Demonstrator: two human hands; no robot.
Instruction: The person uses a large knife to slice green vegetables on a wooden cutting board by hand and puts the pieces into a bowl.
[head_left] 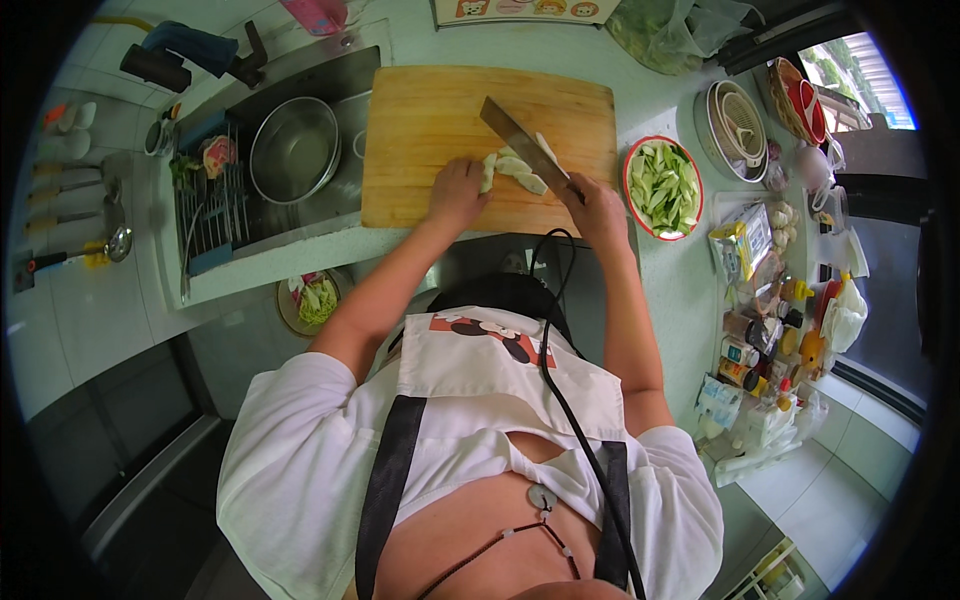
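Note:
On the wooden cutting board (pixel 430 120), my left hand (pixel 460 194) rests with curled fingers against a piece of pale green, peeled vegetable (pixel 488 172). My right hand (pixel 598 212) grips the handle of a cleaver (pixel 512 134), whose broad blade points up and to the left over the board. Several cut pieces of the same vegetable (pixel 520 172) lie between the left hand and the blade; part of them is hidden behind the blade. Right of the board stands a red-rimmed plate (pixel 627 190) heaped with sliced green vegetable (pixel 664 186).
Left of the board, a sink holds a metal bowl (pixel 294 150) and a draining rack (pixel 212 205). Strainers (pixel 738 125), bottles and packages (pixel 742 245) line the right counter. A plastic bag (pixel 672 35) lies at the back. Below the counter sits a bin with scraps (pixel 316 300). A black cable (pixel 560 395) hangs before me.

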